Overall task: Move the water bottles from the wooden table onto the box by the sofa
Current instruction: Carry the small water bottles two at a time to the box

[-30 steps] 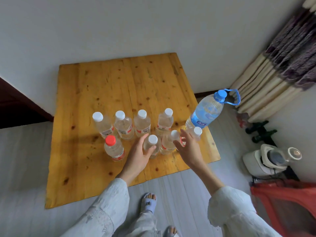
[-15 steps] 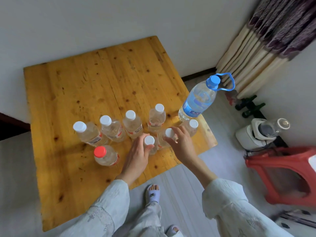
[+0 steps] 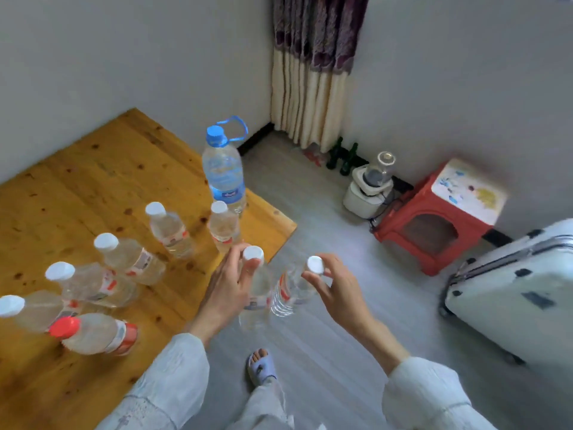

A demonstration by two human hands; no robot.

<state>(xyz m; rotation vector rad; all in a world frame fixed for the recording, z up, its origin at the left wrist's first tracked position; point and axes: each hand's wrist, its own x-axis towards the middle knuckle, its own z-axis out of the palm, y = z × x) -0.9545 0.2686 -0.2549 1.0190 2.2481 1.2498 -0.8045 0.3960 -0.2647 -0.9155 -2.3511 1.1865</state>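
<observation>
Bottles (image 3: 280, 293) now off the wooden table (image 3: 93, 187), one pinched by its neck in each hand: left hand (image 3: 228, 290), right hand (image 3: 336, 293).

This is a room in a home. A low wooden tabletop (image 3: 93, 187) stands against a plain pale wall, and a cream and purple curtain (image 3: 313, 72) hangs in the corner. On the grey plank floor (image 3: 310, 212) sit a small kitchen blender (image 3: 370, 184), a red plastic stool (image 3: 434, 218), green glass bottles (image 3: 342, 156) and a white hard-shell suitcase (image 3: 514, 290). A slippered foot (image 3: 262, 366) shows below.
</observation>
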